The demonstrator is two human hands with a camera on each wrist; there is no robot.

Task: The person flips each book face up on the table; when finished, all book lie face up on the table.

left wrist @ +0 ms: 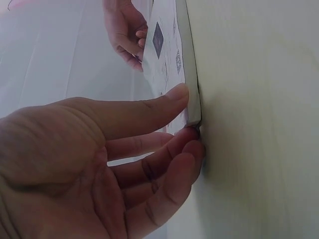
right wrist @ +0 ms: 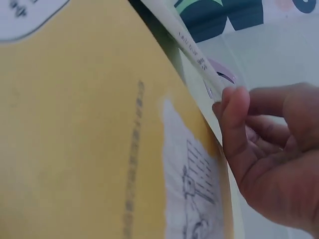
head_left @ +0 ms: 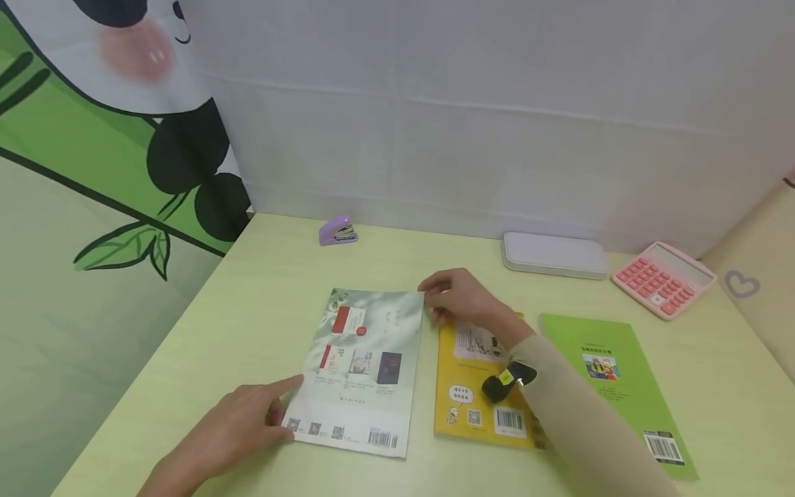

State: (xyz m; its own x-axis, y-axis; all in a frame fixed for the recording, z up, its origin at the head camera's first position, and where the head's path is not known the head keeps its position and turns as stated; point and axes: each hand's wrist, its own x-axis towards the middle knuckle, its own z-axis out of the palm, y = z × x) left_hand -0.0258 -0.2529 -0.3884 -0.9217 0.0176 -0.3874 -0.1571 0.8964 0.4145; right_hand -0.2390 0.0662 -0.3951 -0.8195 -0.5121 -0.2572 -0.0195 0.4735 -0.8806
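On my feed, a thin, glossy pale-green book (head_left: 360, 369) lies flat, back cover up, on the smooth yellow-green table (head_left: 248, 290), just beside a yellow book (head_left: 475, 393). My left hand (head_left: 239, 428) pinches its near-left corner, thumb on top, fingers curled below; only the left wrist view shows this. My right hand (head_left: 462, 297), arm reaching across the yellow book, grips the far-right corner between thumb and fingers.

Your head camera looks down and forward over the table (head_left: 248, 276), taking in the pale booklet (head_left: 363, 366) whole. Each wrist camera sits very close at that booklet's (left wrist: 169, 64) edge (right wrist: 192, 47), left at its near corner, right at its far corner.
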